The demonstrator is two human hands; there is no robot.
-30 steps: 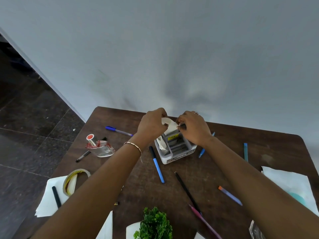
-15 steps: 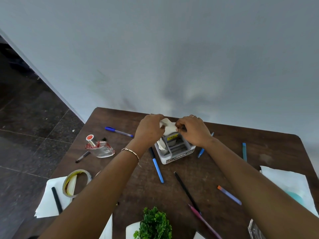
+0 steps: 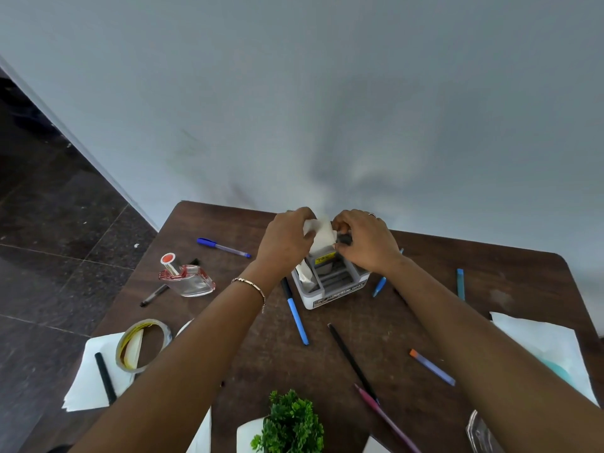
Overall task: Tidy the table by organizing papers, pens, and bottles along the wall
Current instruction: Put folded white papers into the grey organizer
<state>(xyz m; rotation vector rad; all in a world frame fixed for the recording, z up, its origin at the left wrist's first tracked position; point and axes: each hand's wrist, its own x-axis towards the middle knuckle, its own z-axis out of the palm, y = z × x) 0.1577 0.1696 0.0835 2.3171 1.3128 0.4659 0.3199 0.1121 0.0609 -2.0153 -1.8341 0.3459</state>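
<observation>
- The pale wall [image 3: 327, 93] fills the upper view, and a dark tiled floor [image 3: 49, 256] runs down the 9 o'clock side.
- The brown wooden surface [image 3: 359, 338] butts against the wall at 12 o'clock.
- Both forearms reach in from 6 o'clock towards the wall.
- One white paper sheet [image 3: 88, 380] lies at 8 o'clock of the surface. Another sheet [image 3: 549, 344] lies at 4 o'clock.
- A green plant [image 3: 291, 423] sits at the 6 o'clock edge.
- A white-and-grey organizer [image 3: 336, 286] stands near the wall at 12 o'clock, with a bit of white paper tucked in its left compartment.
- The left hand [image 3: 287, 243], a bracelet [image 3: 250, 284] on its wrist, has its fingers curled and pinching a folded paper [image 3: 322, 235].
- The right hand [image 3: 366, 243] grips the same paper from the 3 o'clock side, fingers bent around its edge.
- The folded paper is held between the two hands, just above the organizer's back compartments.
- A tape roll [image 3: 130, 349] rests partly on the 8 o'clock sheet, beside a black marker [image 3: 105, 377].
- A glass bottle [image 3: 192, 282] lies on its side at 10 o'clock.
- Pens lie scattered across the surface:
  - a blue pen [image 3: 295, 313] just left of the organizer;
  - a blue-capped pen [image 3: 224, 247] at 11 o'clock;
  - a black pen [image 3: 353, 361] and a pink pen [image 3: 385, 416] towards 5 o'clock;
  - an orange-tipped pen [image 3: 431, 367] near them;
  - a teal pen [image 3: 461, 284] at 2 o'clock.
</observation>
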